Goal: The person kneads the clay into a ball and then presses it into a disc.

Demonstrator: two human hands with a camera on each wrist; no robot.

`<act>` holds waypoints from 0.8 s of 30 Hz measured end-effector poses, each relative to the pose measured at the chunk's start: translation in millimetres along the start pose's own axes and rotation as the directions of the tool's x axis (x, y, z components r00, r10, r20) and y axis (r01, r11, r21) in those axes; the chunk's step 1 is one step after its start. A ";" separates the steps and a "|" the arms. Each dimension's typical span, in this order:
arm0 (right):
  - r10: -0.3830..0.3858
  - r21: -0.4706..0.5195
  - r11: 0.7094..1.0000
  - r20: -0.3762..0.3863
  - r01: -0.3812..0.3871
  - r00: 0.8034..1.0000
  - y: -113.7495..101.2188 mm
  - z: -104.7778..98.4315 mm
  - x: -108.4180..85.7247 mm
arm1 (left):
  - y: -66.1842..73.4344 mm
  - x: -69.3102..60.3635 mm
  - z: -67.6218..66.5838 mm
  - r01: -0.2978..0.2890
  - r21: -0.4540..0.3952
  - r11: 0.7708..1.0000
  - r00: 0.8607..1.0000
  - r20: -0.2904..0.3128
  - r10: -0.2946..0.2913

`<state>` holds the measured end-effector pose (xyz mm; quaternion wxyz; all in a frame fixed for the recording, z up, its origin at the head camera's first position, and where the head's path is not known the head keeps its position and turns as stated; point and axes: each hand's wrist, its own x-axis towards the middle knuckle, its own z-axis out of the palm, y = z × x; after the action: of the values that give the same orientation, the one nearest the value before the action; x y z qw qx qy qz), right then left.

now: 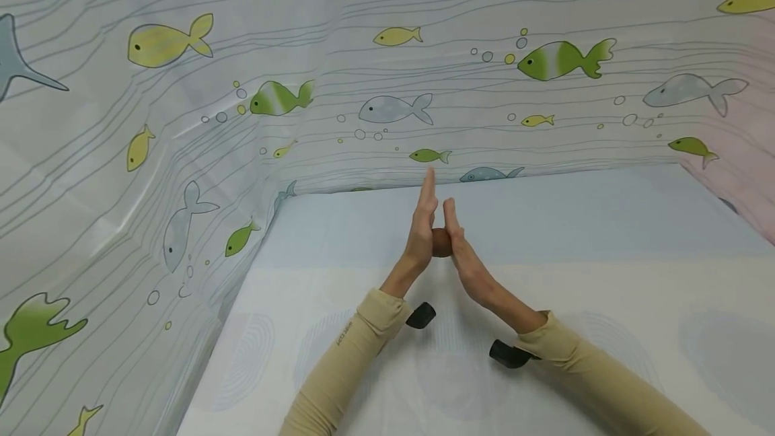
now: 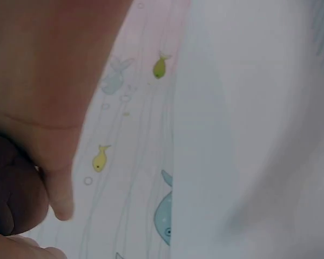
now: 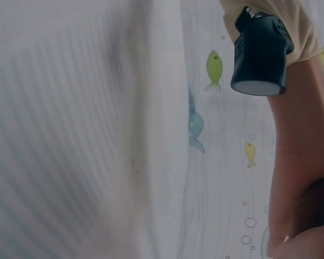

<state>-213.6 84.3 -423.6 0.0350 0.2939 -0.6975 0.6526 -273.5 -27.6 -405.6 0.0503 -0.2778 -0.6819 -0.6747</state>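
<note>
A round brown ball [image 1: 442, 243] is held between the two palms above the pale surface. My left hand [image 1: 421, 224] presses on its left side with straight fingers pointing up and away. On the other side my right hand [image 1: 466, 254] presses against it, its fingers also straight. In the left wrist view the dark ball [image 2: 15, 186] shows at the left edge, between the left hand [image 2: 48, 135] and part of the other hand. The right wrist view catches the ball [image 3: 318, 205] at the right edge, partly hidden by the hands.
A pale table cover [image 1: 545, 221] with faint circle patterns lies below the hands. Behind and to the left hangs a white sheet [image 1: 339, 59] with fish drawings. Dark wrist cameras sit under the left sleeve [image 1: 357, 355] and the right sleeve [image 1: 605, 375].
</note>
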 end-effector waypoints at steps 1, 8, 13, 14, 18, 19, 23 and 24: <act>-0.006 0.003 1.000 -0.007 0.006 1.000 -0.4 0.3 0.3 | -2.0 -1.3 0.3 0.016 -0.019 1.000 1.000 0.003 -0.015; -0.056 -0.016 0.998 -0.096 0.055 0.994 0.7 -0.4 6.6 | -11.8 -11.1 5.4 0.080 -0.066 0.995 0.997 0.027 -0.078; -0.023 -0.044 0.999 -0.163 0.016 0.986 -1.4 -5.7 21.3 | -9.4 -15.4 8.6 0.062 -0.057 0.996 0.998 0.028 -0.060; -0.019 -0.047 0.999 -0.173 0.011 0.985 -1.9 -6.8 24.0 | -8.9 -15.9 9.5 0.059 -0.054 0.997 0.998 0.030 -0.058; -0.003 -0.061 0.998 -0.204 -0.009 0.979 -2.4 -10.6 31.6 | -6.6 -19.0 13.7 0.047 -0.047 0.998 0.998 0.042 -0.045; 0.002 -0.064 0.998 -0.207 -0.015 0.978 -2.0 -11.3 32.8 | -6.0 -20.1 14.7 0.044 -0.041 0.998 0.998 0.045 -0.042; 0.016 -0.091 0.995 -0.224 -0.038 0.974 1.1 -14.5 35.1 | -3.0 -24.2 17.6 0.023 -0.019 1.000 0.998 0.054 -0.022; 0.017 -0.096 0.995 -0.227 -0.039 0.974 2.3 -15.4 35.1 | -1.9 -24.9 18.2 0.022 -0.017 1.000 0.998 0.058 -0.021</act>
<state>-248.8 85.8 -408.3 0.1193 0.2060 -0.7247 0.6466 -247.9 -18.0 -419.9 0.0210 -0.2902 -0.6801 -0.6729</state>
